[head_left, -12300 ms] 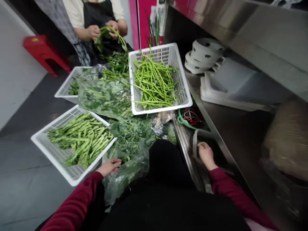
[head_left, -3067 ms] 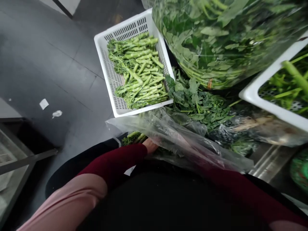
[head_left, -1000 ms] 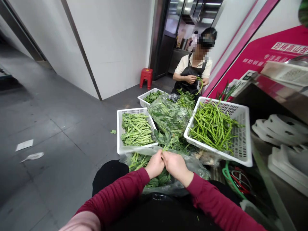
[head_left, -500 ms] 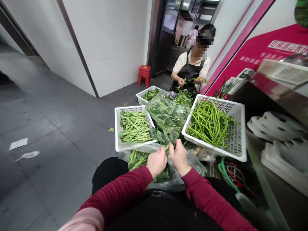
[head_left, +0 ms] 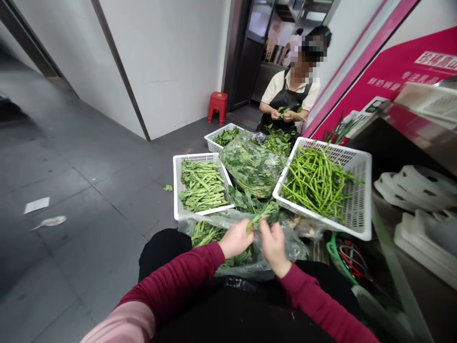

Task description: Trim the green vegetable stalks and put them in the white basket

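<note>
My left hand (head_left: 236, 239) is closed round the lower end of a leafy green stalk (head_left: 262, 215), whose top points away to the upper right. My right hand (head_left: 273, 240) is at the same stalk, its fingers curled and touching it from the right side; the fingertips are partly hidden. Below both hands lies an open clear plastic bag (head_left: 282, 255) with more green stalks (head_left: 207, 233) in it. A white basket (head_left: 175, 190) of trimmed stalks (head_left: 203, 186) stands just beyond my left hand.
A white basket (head_left: 367, 200) of long green beans (head_left: 317, 181) stands at right. Between the baskets lies a full bag of leafy greens (head_left: 252, 164). Opposite sits a person (head_left: 291, 93) holding greens. A red stool (head_left: 217, 107) stands by the wall; a green basket (head_left: 333, 252) is low at right.
The stalk has tilted from nearly upright to slanting rightward. My right hand has shifted slightly down and right, and its fingers have turned. The view has shifted a little.
</note>
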`<state>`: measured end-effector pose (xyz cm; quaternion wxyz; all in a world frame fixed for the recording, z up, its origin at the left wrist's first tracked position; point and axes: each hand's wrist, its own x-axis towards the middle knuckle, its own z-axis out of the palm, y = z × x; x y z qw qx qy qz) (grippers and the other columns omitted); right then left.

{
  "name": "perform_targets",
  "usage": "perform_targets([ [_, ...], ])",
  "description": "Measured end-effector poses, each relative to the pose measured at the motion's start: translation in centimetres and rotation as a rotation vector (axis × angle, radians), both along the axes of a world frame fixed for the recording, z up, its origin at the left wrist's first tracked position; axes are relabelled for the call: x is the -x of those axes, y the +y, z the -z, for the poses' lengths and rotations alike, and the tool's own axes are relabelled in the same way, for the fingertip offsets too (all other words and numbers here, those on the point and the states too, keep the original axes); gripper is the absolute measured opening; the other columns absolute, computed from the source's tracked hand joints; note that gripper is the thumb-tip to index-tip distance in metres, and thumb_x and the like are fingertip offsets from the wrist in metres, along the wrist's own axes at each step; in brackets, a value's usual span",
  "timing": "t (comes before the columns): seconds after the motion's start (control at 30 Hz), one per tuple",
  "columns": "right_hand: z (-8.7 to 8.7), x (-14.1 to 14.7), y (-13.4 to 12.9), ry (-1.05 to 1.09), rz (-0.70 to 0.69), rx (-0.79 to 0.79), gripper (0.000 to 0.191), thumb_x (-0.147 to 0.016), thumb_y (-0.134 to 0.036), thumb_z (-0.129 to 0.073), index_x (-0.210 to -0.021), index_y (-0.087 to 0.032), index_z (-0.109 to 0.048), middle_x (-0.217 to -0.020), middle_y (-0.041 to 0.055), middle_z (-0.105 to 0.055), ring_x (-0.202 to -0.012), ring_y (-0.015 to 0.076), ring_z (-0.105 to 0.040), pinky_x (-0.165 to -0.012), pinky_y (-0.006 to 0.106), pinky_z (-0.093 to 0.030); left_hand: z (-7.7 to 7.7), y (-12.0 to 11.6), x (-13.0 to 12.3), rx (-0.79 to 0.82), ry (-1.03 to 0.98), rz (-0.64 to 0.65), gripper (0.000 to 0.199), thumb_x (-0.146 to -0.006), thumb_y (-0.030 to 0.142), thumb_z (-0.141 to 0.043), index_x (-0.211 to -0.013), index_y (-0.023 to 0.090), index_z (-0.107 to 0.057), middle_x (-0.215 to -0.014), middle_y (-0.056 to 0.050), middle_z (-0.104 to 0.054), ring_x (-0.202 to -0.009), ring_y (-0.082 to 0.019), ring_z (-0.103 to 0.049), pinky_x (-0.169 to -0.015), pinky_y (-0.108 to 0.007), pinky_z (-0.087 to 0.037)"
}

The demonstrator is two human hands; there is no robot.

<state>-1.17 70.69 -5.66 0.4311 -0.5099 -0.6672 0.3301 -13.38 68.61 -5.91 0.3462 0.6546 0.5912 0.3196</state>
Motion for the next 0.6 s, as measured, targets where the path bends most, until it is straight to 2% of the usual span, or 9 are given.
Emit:
perform_targets([
  [0.07,-0.3,-0.1,-0.5,0.081,0.081,0.092,0.021,-0.083,-0.040,-0.037,-0.076,-0.022,-0.045,-0.062,0.0011,-0.049,-0.060,0.0169,-0.050,-0.054,0.028,-0.042,0.4,0.3,-0.3,0.018,-0.165,0.032,0.012,-0.074,0.023,-0.046,-0.081,0.015,-0.051,-0.071,-0.003,-0.058,-0.063,-0.014,-0.052,-0.060,-0.024,-0.040],
  [0.1,-0.5,-0.1,-1.1,0.074,0.038,0.101,0.020,-0.082,-0.040,-0.039,-0.073,-0.022,-0.044,-0.061,0.0007,-0.048,-0.061,0.0170,-0.050,-0.056,0.029,-0.042,0.6,0.6,-0.2,0.033,-0.218,0.011,0.011,-0.073,0.022,-0.047,-0.080,0.014,-0.052,-0.072,-0.003,-0.058,-0.064,-0.013,-0.051,-0.059,-0.023,-0.040],
  [0.2,-0.7,0.2,-3.2,0.025,-0.351,0.121,0.017,-0.075,-0.038,-0.050,-0.070,-0.022,-0.047,-0.066,0.0020,-0.050,-0.067,0.0177,-0.051,-0.067,0.032,-0.042,0.8,1.6,0.4,0.121,-0.241,-0.185,0.007,-0.071,0.021,-0.049,-0.071,0.014,-0.049,-0.062,0.000,-0.052,-0.056,-0.009,-0.045,-0.054,-0.021,-0.037],
  [0.23,-0.9,0.3,-3.6,0.055,-0.429,0.160,0.016,-0.073,-0.038,-0.052,-0.071,-0.022,-0.048,-0.066,0.0018,-0.050,-0.065,0.0170,-0.050,-0.065,0.031,-0.042,0.7,1.9,0.7,0.163,-0.258,-0.234,0.008,-0.072,0.022,-0.049,-0.069,0.014,-0.047,-0.057,0.002,-0.047,-0.050,-0.008,-0.041,-0.050,-0.020,-0.035],
  [0.27,-1.1,0.4,-3.7,0.120,-0.425,0.224,0.016,-0.072,-0.038,-0.053,-0.072,-0.022,-0.048,-0.064,0.0006,-0.049,-0.060,0.0152,-0.048,-0.059,0.030,-0.042,0.4,2.0,1.0,0.211,-0.308,-0.253,0.011,-0.073,0.025,-0.049,-0.070,0.015,-0.046,-0.053,0.005,-0.042,-0.045,-0.006,-0.036,-0.045,-0.019,-0.032],
  [0.33,-1.8,0.3,-2.5,0.331,-0.223,0.390,0.017,-0.073,-0.037,-0.052,-0.075,-0.021,-0.047,-0.057,-0.0034,-0.044,-0.045,0.0100,-0.038,-0.043,0.024,-0.035,-0.2,2.0,1.6,0.306,-0.499,-0.185,0.017,-0.076,0.033,-0.048,-0.077,0.017,-0.043,-0.049,0.009,-0.032,-0.036,-0.004,-0.026,-0.038,-0.016,-0.024],
  [0.4,-2.8,-0.1,-0.1,0.558,-0.044,0.547,0.017,-0.072,-0.035,-0.052,-0.080,-0.021,-0.047,-0.052,-0.0071,-0.037,-0.037,0.0059,-0.026,-0.035,0.020,-0.023,-1.0,1.5,1.9,0.389,-0.700,-0.038,0.023,-0.077,0.040,-0.048,-0.083,0.019,-0.040,-0.049,0.011,-0.027,-0.033,-0.002,-0.020,-0.034,-0.015,-0.019],
  [0.5,-4.3,-0.9,3.0,0.697,-0.144,0.756,0.023,-0.068,-0.029,-0.058,-0.087,-0.020,-0.049,-0.051,-0.0079,-0.038,-0.036,0.0038,-0.024,-0.035,0.017,-0.018,-1.9,0.6,2.2,0.416,-0.753,0.123,0.027,-0.075,0.042,-0.052,-0.084,0.020,-0.040,-0.049,0.011,-0.028,-0.032,-0.002,-0.021,-0.031,-0.014,-0.018],
  [0.6,-5.0,-1.1,3.7,0.720,-0.288,0.842,0.022,-0.068,-0.026,-0.061,-0.084,-0.020,-0.047,-0.054,-0.0069,-0.044,-0.037,0.0032,-0.026,-0.035,0.016,-0.019,-2.3,0.2,2.3,0.409,-0.673,0.228,0.026,-0.073,0.041,-0.054,-0.083,0.019,-0.043,-0.048,0.010,-0.030,-0.031,-0.002,-0.025,-0.030,-0.016,-0.020],
])
